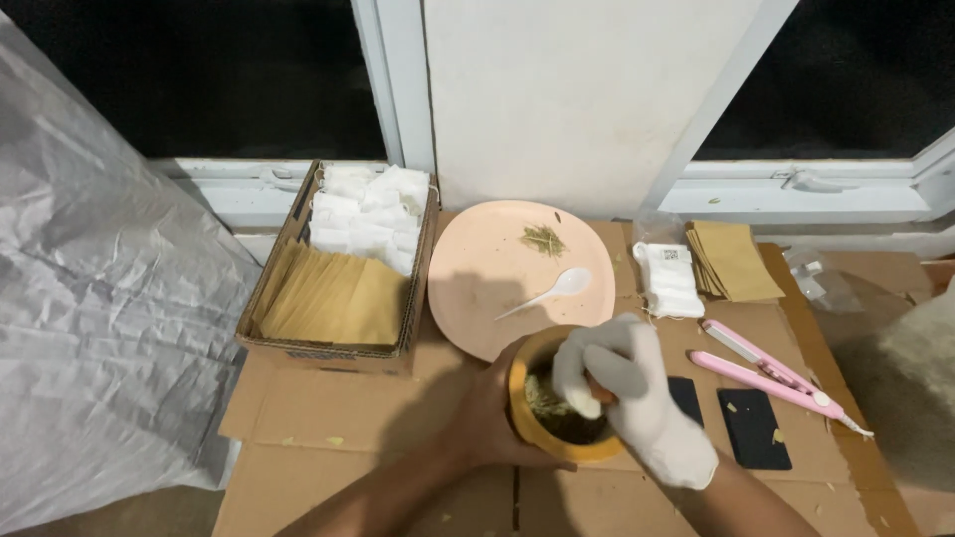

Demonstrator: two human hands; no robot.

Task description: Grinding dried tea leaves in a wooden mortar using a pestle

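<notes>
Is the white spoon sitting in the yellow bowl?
No, the white spoon lies on the pink plate, apart from the yellow bowl.

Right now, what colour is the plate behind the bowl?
Pale peach-pink plate, clearest in the head view.

Bare cardboard (pixel 328 418) left of mortar (pixel 557 418) (box (pixel 338 298) behind blocks)

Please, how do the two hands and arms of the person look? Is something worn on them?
The right hand wears a white glove that covers it to the wrist, slightly loose and wrinkled. The left hand is bare, with no glove. Both forearms are bare: no sleeves, watch or bracelet show.
</notes>
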